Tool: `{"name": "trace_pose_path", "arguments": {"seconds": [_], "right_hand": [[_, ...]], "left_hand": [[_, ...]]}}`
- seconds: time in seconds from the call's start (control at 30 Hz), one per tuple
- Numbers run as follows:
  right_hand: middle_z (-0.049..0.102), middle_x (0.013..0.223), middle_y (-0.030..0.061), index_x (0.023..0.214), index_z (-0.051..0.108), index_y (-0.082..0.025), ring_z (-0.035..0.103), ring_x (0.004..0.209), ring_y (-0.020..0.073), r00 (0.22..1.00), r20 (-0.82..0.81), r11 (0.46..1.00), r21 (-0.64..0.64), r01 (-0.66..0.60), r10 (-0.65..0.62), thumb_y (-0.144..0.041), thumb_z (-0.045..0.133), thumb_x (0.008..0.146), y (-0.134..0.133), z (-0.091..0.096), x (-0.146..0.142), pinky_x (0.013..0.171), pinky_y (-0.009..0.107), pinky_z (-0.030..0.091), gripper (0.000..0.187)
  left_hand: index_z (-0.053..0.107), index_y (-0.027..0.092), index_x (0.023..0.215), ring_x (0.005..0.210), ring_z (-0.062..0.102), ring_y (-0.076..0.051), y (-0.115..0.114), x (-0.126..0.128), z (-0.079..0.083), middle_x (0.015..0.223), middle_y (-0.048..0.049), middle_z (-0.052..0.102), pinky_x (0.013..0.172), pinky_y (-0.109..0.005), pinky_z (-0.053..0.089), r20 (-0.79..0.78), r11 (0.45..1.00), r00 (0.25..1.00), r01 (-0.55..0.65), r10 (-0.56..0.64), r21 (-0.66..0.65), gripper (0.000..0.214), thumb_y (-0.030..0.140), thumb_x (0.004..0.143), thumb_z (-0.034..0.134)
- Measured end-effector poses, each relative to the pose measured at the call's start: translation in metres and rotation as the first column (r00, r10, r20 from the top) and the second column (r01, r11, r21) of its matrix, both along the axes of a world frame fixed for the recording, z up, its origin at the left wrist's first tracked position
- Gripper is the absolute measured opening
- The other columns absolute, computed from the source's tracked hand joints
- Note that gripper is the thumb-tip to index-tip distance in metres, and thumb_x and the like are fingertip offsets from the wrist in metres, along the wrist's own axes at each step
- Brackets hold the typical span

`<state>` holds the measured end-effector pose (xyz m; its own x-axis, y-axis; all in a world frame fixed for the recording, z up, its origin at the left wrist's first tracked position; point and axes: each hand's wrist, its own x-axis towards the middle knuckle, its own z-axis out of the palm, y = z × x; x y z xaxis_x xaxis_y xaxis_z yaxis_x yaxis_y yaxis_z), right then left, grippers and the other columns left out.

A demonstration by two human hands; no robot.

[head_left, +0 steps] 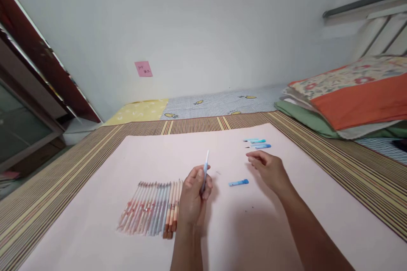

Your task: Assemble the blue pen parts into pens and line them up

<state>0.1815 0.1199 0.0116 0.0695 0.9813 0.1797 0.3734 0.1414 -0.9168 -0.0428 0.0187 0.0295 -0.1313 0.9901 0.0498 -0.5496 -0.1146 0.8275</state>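
My left hand (pixel 193 192) is closed around a slim light-blue pen barrel (pixel 205 170) whose white end points up and away. My right hand (pixel 267 169) hovers over the pink sheet with its fingers loosely bent, thumb and forefinger slightly apart, and nothing visible between them. Just beyond its fingertips lie several blue and teal pen pieces (pixel 263 146), some with dark pointed tips. A short blue pen piece (pixel 238 183) rests on the sheet between my hands. Left of my left hand, a row of pens (pixel 149 207) lies side by side; the orange-brown ones (pixel 171 211) are partly behind my wrist.
The pink sheet (pixel 152 148) covers a striped mat (pixel 197 126). Tiny dark specks lie near my right forearm. Folded bedding with an orange band (pixel 359 101) is piled at the right. A pink note (pixel 143 68) sticks to the wall behind.
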Motion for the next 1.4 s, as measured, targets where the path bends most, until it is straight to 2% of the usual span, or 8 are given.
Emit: {"name": "trace_pose_path", "arguments": {"seconds": [0.13, 0.3, 0.4, 0.5, 0.67, 0.9, 1.13, 1.4], "right_hand": [[0.073, 0.094, 0.0072, 0.094, 0.070, -0.017, 0.066, 0.088, 0.0196, 0.885, 0.453, 0.993, -0.028, -0.111, 0.112, -0.021, 0.049, 0.088, 0.033, -0.021, -0.012, 0.075, 0.027, 0.048, 0.022], [0.069, 0.099, 0.0110, 0.084, 0.069, -0.015, 0.063, 0.090, 0.0211, 0.748, 0.643, 0.983, -0.052, -0.174, 0.166, -0.010, 0.050, 0.088, 0.058, -0.036, -0.043, 0.073, 0.029, 0.040, 0.021], [0.067, 0.098, 0.0153, 0.084, 0.068, -0.012, 0.062, 0.086, 0.0225, 0.663, 0.726, 0.979, -0.076, -0.190, 0.185, -0.005, 0.048, 0.088, 0.064, -0.038, -0.055, 0.070, 0.031, 0.036, 0.021], [0.066, 0.099, 0.0182, 0.088, 0.068, -0.010, 0.062, 0.084, 0.0229, 0.612, 0.768, 0.978, -0.097, -0.182, 0.190, 0.000, 0.047, 0.087, 0.067, -0.037, -0.058, 0.069, 0.031, 0.034, 0.022], [0.067, 0.091, 0.0115, 0.089, 0.064, -0.013, 0.060, 0.078, 0.0191, 0.623, 0.756, 0.977, -0.101, -0.188, 0.198, -0.005, 0.049, 0.087, 0.063, -0.034, -0.051, 0.064, 0.027, 0.033, 0.018], [0.063, 0.087, 0.0049, 0.076, 0.061, -0.017, 0.053, 0.071, 0.0143, 0.635, 0.733, 0.963, -0.103, -0.251, 0.244, 0.000, 0.049, 0.077, 0.040, -0.038, -0.043, 0.061, 0.026, 0.028, 0.020], [0.064, 0.090, 0.0057, 0.079, 0.065, -0.017, 0.056, 0.074, 0.0152, 0.646, 0.701, 0.940, -0.108, -0.323, 0.302, -0.017, 0.056, 0.087, 0.019, -0.031, -0.076, 0.062, 0.026, 0.029, 0.012], [0.064, 0.082, 0.0059, 0.076, 0.061, -0.017, 0.052, 0.066, 0.0147, 0.650, 0.669, 0.917, -0.126, -0.379, 0.361, -0.010, 0.057, 0.084, 0.012, -0.038, -0.094, 0.059, 0.026, 0.027, 0.011]], "left_hand": [[0.065, 0.015, 0.100, 0.045, 0.032, -0.002, 0.002, -0.004, -0.003, 0.069, 0.0017, 0.059, 0.046, -0.018, 0.023, 0.129, 1.000, 0.992, -0.010, 0.008, 0.015, 0.025, 0.036, 0.087, 0.072], [0.065, 0.015, 0.094, 0.051, 0.042, -0.004, 0.003, -0.008, -0.004, 0.071, 0.0001, 0.062, 0.049, -0.017, 0.032, 0.213, 1.000, 0.977, -0.008, 0.011, -0.017, 0.023, 0.031, 0.082, 0.076], [0.065, 0.015, 0.095, 0.065, 0.054, -0.009, 0.002, -0.008, -0.002, 0.077, -0.0037, 0.065, 0.061, -0.019, 0.041, 0.185, 0.999, 0.982, -0.013, 0.022, -0.049, 0.025, 0.030, 0.080, 0.078], [0.064, 0.014, 0.095, 0.068, 0.054, -0.010, 0.002, -0.008, -0.001, 0.081, -0.0053, 0.066, 0.062, -0.020, 0.041, 0.135, 0.999, 0.991, -0.006, 0.013, -0.054, 0.025, 0.031, 0.081, 0.076], [0.059, 0.015, 0.086, 0.054, 0.040, -0.006, 0.003, -0.007, -0.003, 0.071, 0.0001, 0.059, 0.050, -0.018, 0.030, 0.091, 0.998, 0.996, 0.007, -0.001, -0.065, 0.018, 0.030, 0.083, 0.069], [0.065, 0.015, 0.096, 0.053, 0.037, -0.006, 0.004, -0.007, -0.005, 0.068, 0.0020, 0.055, 0.051, -0.019, 0.027, 0.030, 0.996, 0.999, -0.016, 0.019, -0.083, 0.031, 0.043, 0.084, 0.070], [0.069, 0.015, 0.092, 0.058, 0.041, -0.006, 0.004, -0.007, -0.005, 0.071, 0.0001, 0.059, 0.058, -0.019, 0.032, 0.043, 0.996, 0.998, 0.039, -0.036, -0.084, 0.030, 0.040, 0.079, 0.078], [0.069, 0.013, 0.096, 0.053, 0.040, -0.006, 0.008, -0.011, -0.015, 0.072, -0.0023, 0.062, 0.050, -0.020, 0.024, -0.132, 0.983, 0.991, -0.027, 0.003, -0.183, 0.039, 0.048, 0.080, 0.073]]}}
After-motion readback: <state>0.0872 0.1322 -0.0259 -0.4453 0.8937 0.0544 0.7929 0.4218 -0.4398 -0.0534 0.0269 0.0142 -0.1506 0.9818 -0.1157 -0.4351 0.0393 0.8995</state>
